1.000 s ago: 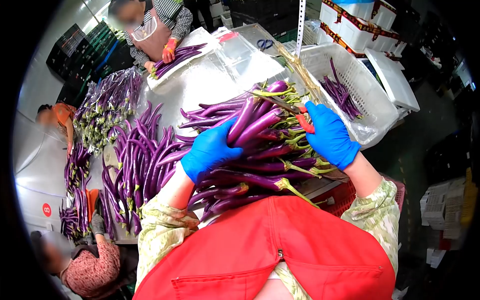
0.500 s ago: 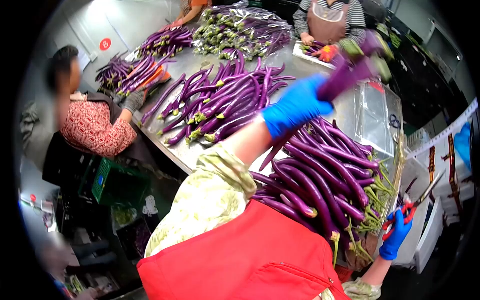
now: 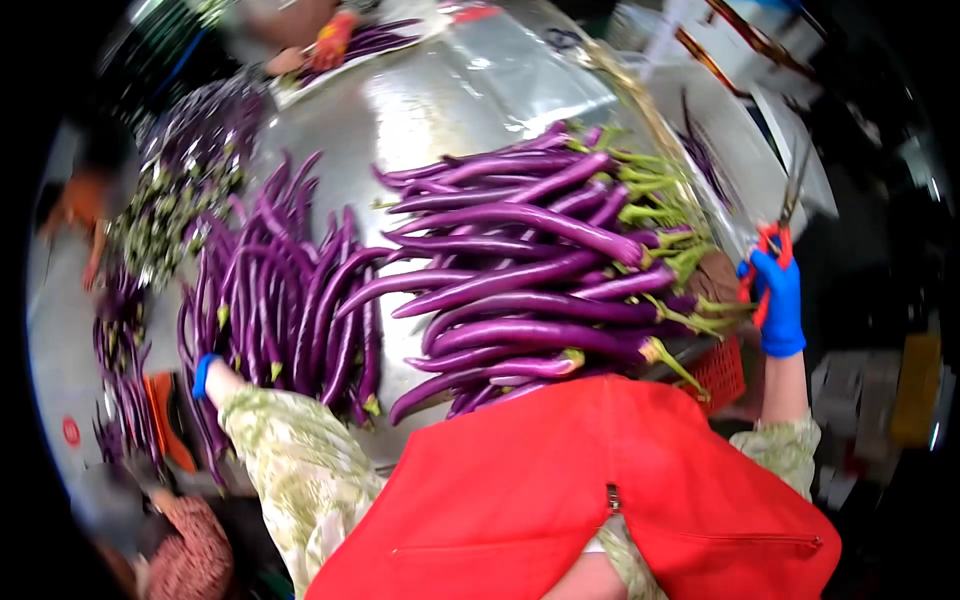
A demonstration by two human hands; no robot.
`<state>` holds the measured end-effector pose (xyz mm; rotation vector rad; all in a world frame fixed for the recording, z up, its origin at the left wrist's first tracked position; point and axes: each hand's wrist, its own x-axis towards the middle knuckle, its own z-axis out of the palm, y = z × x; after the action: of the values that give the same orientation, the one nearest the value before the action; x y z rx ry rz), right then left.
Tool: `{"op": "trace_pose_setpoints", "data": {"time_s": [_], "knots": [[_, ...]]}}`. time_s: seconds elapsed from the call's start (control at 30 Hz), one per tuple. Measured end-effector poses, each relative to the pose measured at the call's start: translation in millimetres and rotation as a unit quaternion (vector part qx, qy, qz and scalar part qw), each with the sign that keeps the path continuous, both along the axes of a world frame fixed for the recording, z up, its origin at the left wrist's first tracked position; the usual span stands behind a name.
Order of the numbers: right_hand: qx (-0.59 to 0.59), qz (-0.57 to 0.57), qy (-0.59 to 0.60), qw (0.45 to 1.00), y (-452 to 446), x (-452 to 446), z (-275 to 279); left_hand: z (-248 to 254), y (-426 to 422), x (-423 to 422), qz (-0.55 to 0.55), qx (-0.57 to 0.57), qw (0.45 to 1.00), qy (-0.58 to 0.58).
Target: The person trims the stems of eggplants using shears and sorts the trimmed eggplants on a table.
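Blue glove on the right hand (image 3: pixel 784 310), off the right side of the metal desk (image 3: pixel 400 120); fingers curled closed around the red handles of the scissors (image 3: pixel 780 248), blades up, slightly blurred. Left hand (image 3: pixel 205 376), also blue-gloved, is reached out to the far left, at the lower edge of the left eggplant pile (image 3: pixel 285 290); mostly hidden by its own wrist and sleeve, so finger opening and any hold cannot be told. Main eggplant pile (image 3: pixel 520 272) lies on the desk right in front of the red apron (image 3: pixel 540 470), purple bodies mostly crosswise, green stems to the right, a few poking past the desk edge. Left pile is nearer upright in view, tips of some meeting the main pile. Plastic-wrapped eggplants (image 3: pixel 180 195) sit beyond it, upper left. Clear plastic sheets (image 3: pixel 530 80) lie flat at the top of the desk. White crate (image 3: pixel 725 150) beside the desk on the right has some thin eggplants inside; red crate (image 3: pixel 722 376) is lower, near the stems. Another person's orange-gloved hand (image 3: pixel 335 42) touches eggplants at the top.
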<state>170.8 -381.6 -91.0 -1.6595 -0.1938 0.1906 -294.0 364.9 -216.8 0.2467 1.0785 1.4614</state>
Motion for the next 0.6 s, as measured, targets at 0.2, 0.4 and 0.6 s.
{"op": "trace_pose_setpoints", "data": {"time_s": [0.2, 0.4, 0.6], "knots": [[0.01, -0.037, -0.009, 0.999, -23.8, -0.4, -17.2, 52.7, -84.3, 41.4, -0.076, 0.021, 0.997, 0.009], [0.065, -0.032, 0.03, 0.997, -39.7, 5.0, -50.1, 127.0, -315.7, 283.3, -0.532, 0.515, 0.544, 0.395], [0.086, -0.034, 0.049, 0.994, -45.8, -4.3, -54.6, 70.5, -395.0, 415.6, -0.754, 0.486, 0.304, 0.319]]}}
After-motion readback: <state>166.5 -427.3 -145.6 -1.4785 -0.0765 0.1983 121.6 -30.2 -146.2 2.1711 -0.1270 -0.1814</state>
